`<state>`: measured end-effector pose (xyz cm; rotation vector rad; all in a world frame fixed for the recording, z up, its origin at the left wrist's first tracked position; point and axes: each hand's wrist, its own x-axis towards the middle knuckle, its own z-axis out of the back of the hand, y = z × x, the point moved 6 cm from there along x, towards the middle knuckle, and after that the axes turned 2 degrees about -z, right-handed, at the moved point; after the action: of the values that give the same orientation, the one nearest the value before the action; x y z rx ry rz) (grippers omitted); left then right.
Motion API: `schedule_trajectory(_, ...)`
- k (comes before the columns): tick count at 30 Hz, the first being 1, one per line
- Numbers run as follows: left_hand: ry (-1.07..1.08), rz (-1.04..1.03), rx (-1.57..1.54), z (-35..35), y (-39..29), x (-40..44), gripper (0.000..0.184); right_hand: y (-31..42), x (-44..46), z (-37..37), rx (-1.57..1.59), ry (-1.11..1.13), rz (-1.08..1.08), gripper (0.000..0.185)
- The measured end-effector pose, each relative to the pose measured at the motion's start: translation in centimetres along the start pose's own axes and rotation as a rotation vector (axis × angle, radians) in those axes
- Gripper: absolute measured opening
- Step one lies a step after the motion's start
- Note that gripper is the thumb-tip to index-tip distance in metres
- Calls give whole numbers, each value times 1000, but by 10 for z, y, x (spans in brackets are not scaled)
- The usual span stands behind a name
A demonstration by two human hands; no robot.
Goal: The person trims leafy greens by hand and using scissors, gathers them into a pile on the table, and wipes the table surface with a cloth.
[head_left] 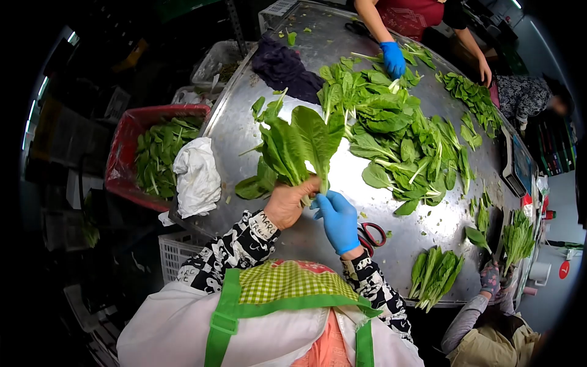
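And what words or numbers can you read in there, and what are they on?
"MARC": on the left sleeve; the word under it is unclear.
Red sign: its white mark is too small to read.
Dark red top: its print is too blurred.

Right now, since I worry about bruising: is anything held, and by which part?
Leafy greens, held by the lower stems in the left hand; the right hand's fingers are at the stem ends.

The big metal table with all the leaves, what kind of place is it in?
Probably a vegetable packing or sorting room: leafy greens are heaped on a metal table, a red bin holds more, and scissors lie nearby.
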<state>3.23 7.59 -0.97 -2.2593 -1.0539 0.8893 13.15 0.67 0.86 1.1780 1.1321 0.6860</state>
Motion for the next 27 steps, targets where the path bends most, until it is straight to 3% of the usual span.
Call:
schedule_trajectory(1, 0, 0, 1, 6, 2, 2, 24, 1, 0, 1, 1, 0, 0, 19)
schedule_trajectory(3, -32, 128, -288, 11, 11, 5, 27, 0, 0, 5, 112, -1, -81, 23)
schedule_trajectory(7, -117, 145, -318, 29, 25, 13, 33, 1, -2, 4, 161, 13, -87, 26)
schedule_trajectory(11, 70, 220, -326, 7, 28, 11, 44, -9, -3, 0, 180, 44, -95, 27)
schedule_trajectory(15, 77, 213, -353, -3, 24, 8, 49, -11, -5, 0, 129, 66, -72, 28)
schedule_trajectory(23, 74, 163, -166, 0, 15, 6, 35, -16, -2, 7, -141, 132, -132, 27)
schedule_trajectory(25, 48, 150, -166, 5, 15, 8, 33, -14, 9, 24, -271, 85, -189, 31)
schedule_trajectory(27, 40, 208, -327, 7, 13, 8, 31, -13, 35, 62, -341, -142, -40, 26)
